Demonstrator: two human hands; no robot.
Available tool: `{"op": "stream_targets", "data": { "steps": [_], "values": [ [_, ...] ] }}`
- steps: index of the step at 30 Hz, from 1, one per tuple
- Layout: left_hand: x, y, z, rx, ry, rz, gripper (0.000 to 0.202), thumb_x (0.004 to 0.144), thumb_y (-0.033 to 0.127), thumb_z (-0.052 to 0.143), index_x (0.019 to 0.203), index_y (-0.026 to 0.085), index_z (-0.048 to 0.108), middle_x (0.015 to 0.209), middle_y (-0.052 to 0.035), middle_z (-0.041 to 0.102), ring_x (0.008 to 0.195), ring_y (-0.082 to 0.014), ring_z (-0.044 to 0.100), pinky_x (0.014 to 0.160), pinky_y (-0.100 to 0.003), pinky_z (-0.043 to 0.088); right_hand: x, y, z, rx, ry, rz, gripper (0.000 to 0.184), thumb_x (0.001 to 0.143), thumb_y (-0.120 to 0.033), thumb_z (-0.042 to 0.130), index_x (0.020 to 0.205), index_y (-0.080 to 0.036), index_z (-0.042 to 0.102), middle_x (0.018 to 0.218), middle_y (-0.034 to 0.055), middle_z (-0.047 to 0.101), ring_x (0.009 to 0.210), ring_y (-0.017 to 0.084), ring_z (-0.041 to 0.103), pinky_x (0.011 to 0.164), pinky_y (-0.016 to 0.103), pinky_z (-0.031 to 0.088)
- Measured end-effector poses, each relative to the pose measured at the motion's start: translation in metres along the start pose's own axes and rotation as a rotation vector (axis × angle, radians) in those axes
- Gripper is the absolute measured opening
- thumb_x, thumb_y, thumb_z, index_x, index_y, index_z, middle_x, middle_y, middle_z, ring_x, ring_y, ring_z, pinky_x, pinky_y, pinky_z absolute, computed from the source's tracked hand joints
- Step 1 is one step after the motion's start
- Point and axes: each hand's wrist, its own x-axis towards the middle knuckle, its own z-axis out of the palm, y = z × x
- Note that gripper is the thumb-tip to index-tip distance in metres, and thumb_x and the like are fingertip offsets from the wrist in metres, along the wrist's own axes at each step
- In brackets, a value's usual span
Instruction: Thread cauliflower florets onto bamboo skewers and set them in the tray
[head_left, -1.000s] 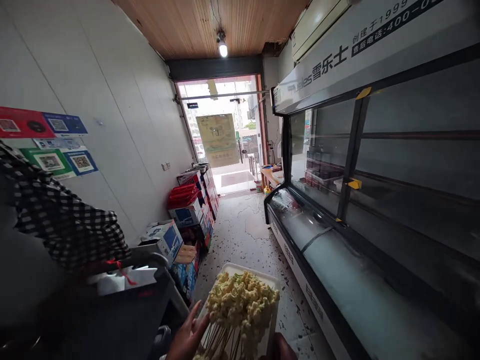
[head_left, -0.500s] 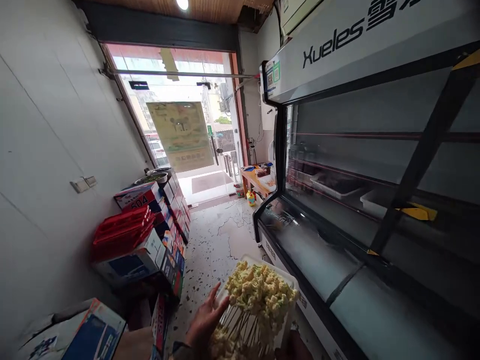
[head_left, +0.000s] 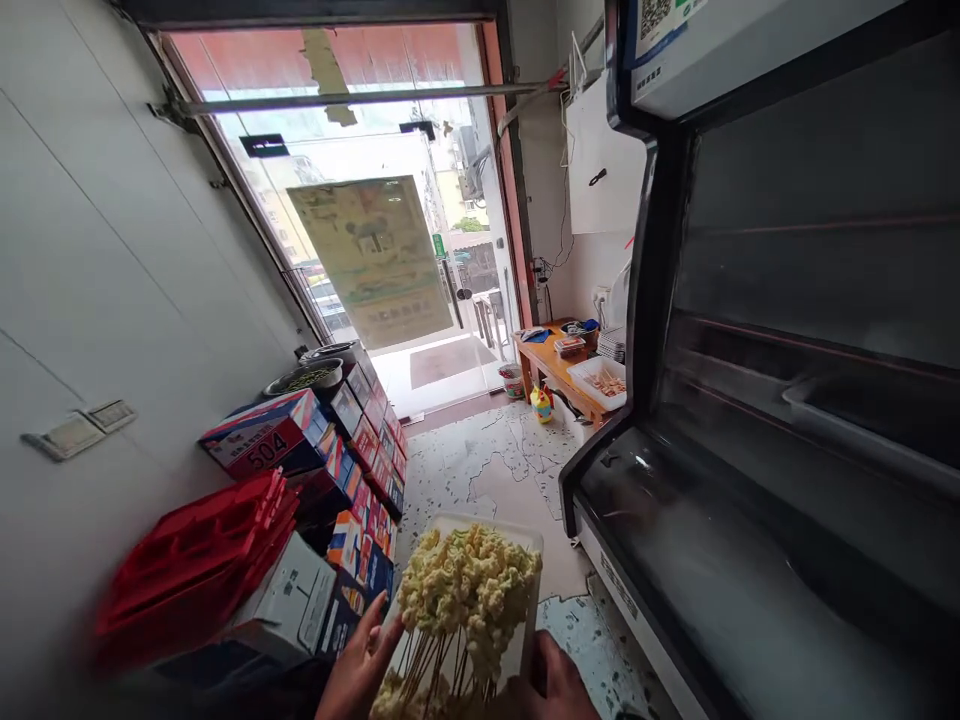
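A white plastic tray (head_left: 527, 533) is carried low in front of me, at the bottom middle of the view. In it lie cauliflower skewers (head_left: 469, 580), pale yellow-green florets heaped at the far end with thin sticks running back towards me. More florets show at the near end, cut off by the bottom edge. My left hand (head_left: 360, 660) grips the tray's left side, thumb along the top. On the right side, my right hand (head_left: 556, 682) has its fingers curled around the tray's edge; part of it is out of frame.
A glass display fridge (head_left: 750, 560) lines the right side. Stacked cartons (head_left: 360, 440) and red plastic trays (head_left: 202, 550) stand along the left wall. Ahead are a glass door (head_left: 382, 260) and a wooden table (head_left: 551, 365) bearing a white tray of skewers (head_left: 600, 385). A yellow bottle (head_left: 541, 403) stands on the floor.
I have moved forward with the tray; the door, table and cartons appear closer. The tray sits slightly further left in view, and my right hand shows more clearly.
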Motion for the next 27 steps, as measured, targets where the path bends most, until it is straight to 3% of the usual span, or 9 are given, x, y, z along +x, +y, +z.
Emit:
{"op": "stream_targets", "data": {
  "steps": [3, 6, 9, 12, 16, 21, 27],
  "values": [
    [0.107, 0.005, 0.007, 0.014, -0.018, 0.025, 0.094, 0.07, 0.079, 0.035, 0.136, 0.011, 0.043, 0.115, -0.018, 0.067, 0.12, -0.0335, 0.055, 0.1, -0.042, 0.043, 0.097, -0.013, 0.025, 0.042, -0.008, -0.028, 0.019, 0.068, -0.033, 0.064, 0.073, -0.022, 0.05, 0.072, 0.0008, 0.064, 0.073, 0.019, 0.06, 0.068, 0.028, 0.046],
    [0.224, 0.024, 0.009, 0.036, -0.077, 0.075, 0.088, 0.072, 0.074, 0.038, 0.135, 0.013, 0.045, 0.125, -0.0178, 0.062, 0.123, -0.0326, 0.053, 0.101, -0.041, 0.041, 0.191, -0.032, 0.052, 0.113, 0.03, -0.045, 0.023, 0.068, -0.037, 0.065, 0.074, -0.022, 0.049, 0.071, 0.0009, 0.064, 0.073, 0.019, 0.062, 0.068, 0.028, 0.048],
    [0.332, 0.06, 0.006, 0.057, -0.124, 0.142, 0.085, 0.072, 0.072, 0.042, 0.135, 0.014, 0.047, 0.125, -0.0159, 0.062, 0.122, -0.0326, 0.053, 0.101, -0.042, 0.042, 0.273, -0.058, 0.071, 0.166, 0.106, -0.033, 0.026, 0.068, -0.039, 0.067, 0.073, -0.022, 0.048, 0.068, 0.0001, 0.063, 0.069, 0.018, 0.061, 0.065, 0.028, 0.049],
    [0.423, 0.104, 0.013, 0.087, -0.188, 0.232, 0.08, 0.074, 0.068, 0.042, 0.135, 0.016, 0.047, 0.118, -0.0143, 0.067, 0.121, -0.031, 0.055, 0.1, -0.041, 0.043, 0.344, -0.083, 0.077, 0.209, 0.168, 0.033, 0.026, 0.07, -0.04, 0.065, 0.074, -0.023, 0.046, 0.065, -0.0024, 0.059, 0.058, 0.015, 0.058, 0.055, 0.026, 0.048],
    [0.532, 0.155, 0.049, 0.144, -0.33, 0.286, 0.081, 0.077, 0.067, 0.039, 0.137, 0.014, 0.044, 0.112, -0.0147, 0.069, 0.121, -0.0302, 0.055, 0.098, -0.04, 0.044, 0.439, -0.101, 0.068, 0.203, 0.281, 0.079, 0.023, 0.07, -0.037, 0.064, 0.076, -0.023, 0.047, 0.065, -0.0026, 0.058, 0.061, 0.016, 0.058, 0.055, 0.026, 0.047],
    [0.67, 0.218, 0.102, 0.165, -0.389, 0.32, 0.082, 0.077, 0.07, 0.037, 0.138, 0.016, 0.042, 0.11, -0.0127, 0.07, 0.118, -0.0318, 0.057, 0.095, -0.043, 0.047, 0.583, -0.115, 0.038, 0.168, 0.349, 0.094, 0.017, 0.069, -0.027, 0.063, 0.078, -0.023, 0.049, 0.072, -0.001, 0.062, 0.068, 0.018, 0.06, 0.061, 0.028, 0.047],
    [0.805, 0.288, 0.115, 0.148, -0.304, 0.297, 0.079, 0.075, 0.068, 0.044, 0.135, 0.017, 0.046, 0.1, -0.0095, 0.074, 0.11, -0.0316, 0.063, 0.094, -0.043, 0.049, 0.748, -0.163, 0.006, 0.185, 0.259, 0.069, 0.023, 0.069, -0.024, 0.065, 0.081, -0.022, 0.045, 0.073, -0.0028, 0.06, 0.064, 0.014, 0.059, 0.058, 0.025, 0.046]
  ]
}}
